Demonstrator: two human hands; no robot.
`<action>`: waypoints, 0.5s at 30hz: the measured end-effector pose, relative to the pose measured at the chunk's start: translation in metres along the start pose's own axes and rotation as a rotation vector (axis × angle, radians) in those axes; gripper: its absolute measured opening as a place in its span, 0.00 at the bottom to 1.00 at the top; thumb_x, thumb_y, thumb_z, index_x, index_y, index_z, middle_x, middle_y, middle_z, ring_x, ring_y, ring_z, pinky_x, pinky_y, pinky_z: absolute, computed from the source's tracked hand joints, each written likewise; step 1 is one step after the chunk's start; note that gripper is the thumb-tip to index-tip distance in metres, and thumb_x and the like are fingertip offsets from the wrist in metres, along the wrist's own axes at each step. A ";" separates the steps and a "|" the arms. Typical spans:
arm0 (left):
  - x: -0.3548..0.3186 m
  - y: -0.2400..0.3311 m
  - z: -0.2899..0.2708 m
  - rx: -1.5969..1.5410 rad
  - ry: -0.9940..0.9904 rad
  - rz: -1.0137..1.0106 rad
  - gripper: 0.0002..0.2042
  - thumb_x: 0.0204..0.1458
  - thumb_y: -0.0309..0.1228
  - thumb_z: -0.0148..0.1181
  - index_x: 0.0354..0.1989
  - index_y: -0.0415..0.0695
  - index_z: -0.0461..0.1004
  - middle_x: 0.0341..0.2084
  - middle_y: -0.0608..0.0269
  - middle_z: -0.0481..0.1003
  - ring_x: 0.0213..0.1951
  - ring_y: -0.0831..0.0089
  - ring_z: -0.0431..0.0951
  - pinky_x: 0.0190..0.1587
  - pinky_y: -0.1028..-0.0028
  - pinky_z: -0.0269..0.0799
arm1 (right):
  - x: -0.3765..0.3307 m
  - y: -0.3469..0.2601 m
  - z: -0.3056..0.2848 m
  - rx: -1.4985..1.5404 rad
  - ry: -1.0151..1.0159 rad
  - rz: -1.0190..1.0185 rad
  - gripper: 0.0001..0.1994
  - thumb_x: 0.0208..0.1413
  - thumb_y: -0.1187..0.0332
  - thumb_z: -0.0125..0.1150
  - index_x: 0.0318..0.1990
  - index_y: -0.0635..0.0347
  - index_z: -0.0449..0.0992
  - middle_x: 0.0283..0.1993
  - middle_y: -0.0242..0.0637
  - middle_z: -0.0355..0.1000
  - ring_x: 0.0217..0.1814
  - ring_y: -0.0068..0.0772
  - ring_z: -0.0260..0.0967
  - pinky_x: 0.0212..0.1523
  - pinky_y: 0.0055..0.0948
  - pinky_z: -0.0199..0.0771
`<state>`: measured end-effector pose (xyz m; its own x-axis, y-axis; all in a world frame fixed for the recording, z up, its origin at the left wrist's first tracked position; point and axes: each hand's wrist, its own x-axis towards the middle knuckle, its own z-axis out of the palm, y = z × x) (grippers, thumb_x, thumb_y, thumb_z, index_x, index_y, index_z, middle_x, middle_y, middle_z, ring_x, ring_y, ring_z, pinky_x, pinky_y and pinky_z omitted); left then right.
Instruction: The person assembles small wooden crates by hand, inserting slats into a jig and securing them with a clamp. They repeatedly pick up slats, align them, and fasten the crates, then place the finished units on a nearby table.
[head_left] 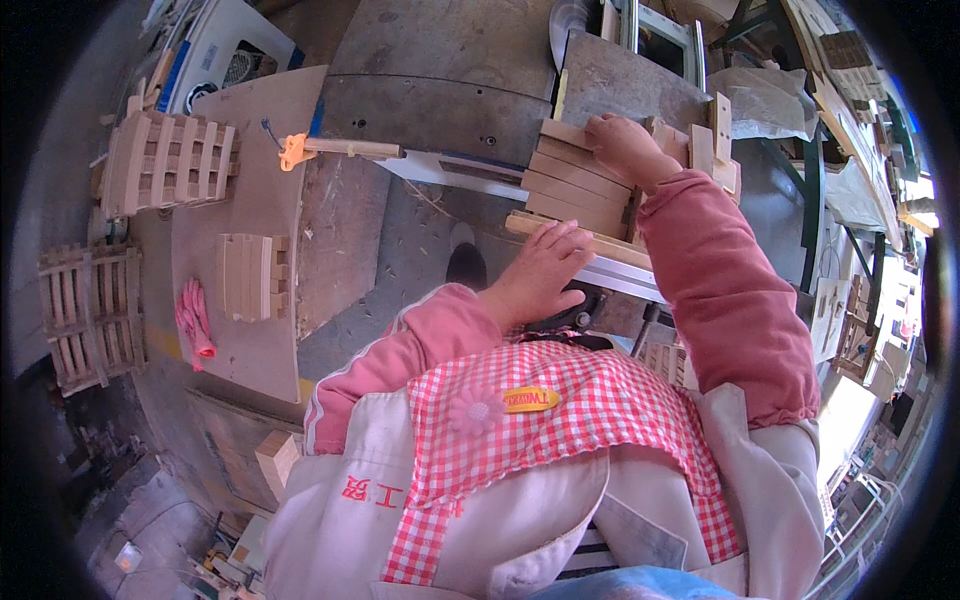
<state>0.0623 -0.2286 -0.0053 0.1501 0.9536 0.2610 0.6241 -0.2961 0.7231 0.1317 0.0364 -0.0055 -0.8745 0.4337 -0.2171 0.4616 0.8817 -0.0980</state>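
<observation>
The left hand (540, 272) was laid flat, fingers spread and nothing clasped, on the near edge of a row of wooden slats (580, 185). The slats were lined up side by side, just beyond that hand's fingertips and under the right hand (622, 147). The right hand was curled over the far end of the row, its fingers pressed on the top slat; whether anything was actually gripped could not be told. The long axes of the slats ran crosswise to both forearms, from the left hand's side slightly downward toward the right sleeve. The left hand was the nearer to the closest slat, the right hand to the farthest. Upright wooden pieces (712, 140) stood just beside the right hand on its outer side.

The slats were carried on a grey machine table (620, 85) with a pale metal rail (640, 280) along its near edge. Well to the left of the left hand, a wooden board (260, 330) was seen carrying a small slatted block (252, 276), with pink gloves (194, 320) at its outer edge and an orange clamp (293, 150) at its far corner. Finished slatted crates (170, 162) were stacked farther left. The room was a cluttered workshop with a dusty concrete floor (400, 230).
</observation>
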 end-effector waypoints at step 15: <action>0.043 -0.069 -0.043 -0.402 0.376 -0.740 0.19 0.57 0.37 0.54 0.48 0.33 0.74 0.35 0.50 0.79 0.38 0.59 0.80 0.44 0.66 0.73 | 0.001 0.025 -0.019 0.206 -0.100 0.096 0.14 0.58 0.67 0.50 0.49 0.51 0.78 0.46 0.48 0.76 0.52 0.52 0.72 0.52 0.45 0.72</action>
<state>-0.0072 -0.1691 -0.0169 -0.4841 0.8476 -0.2171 0.1378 0.3189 0.9377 0.1396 0.0625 0.0103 -0.8107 0.4841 -0.3293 0.5716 0.7763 -0.2659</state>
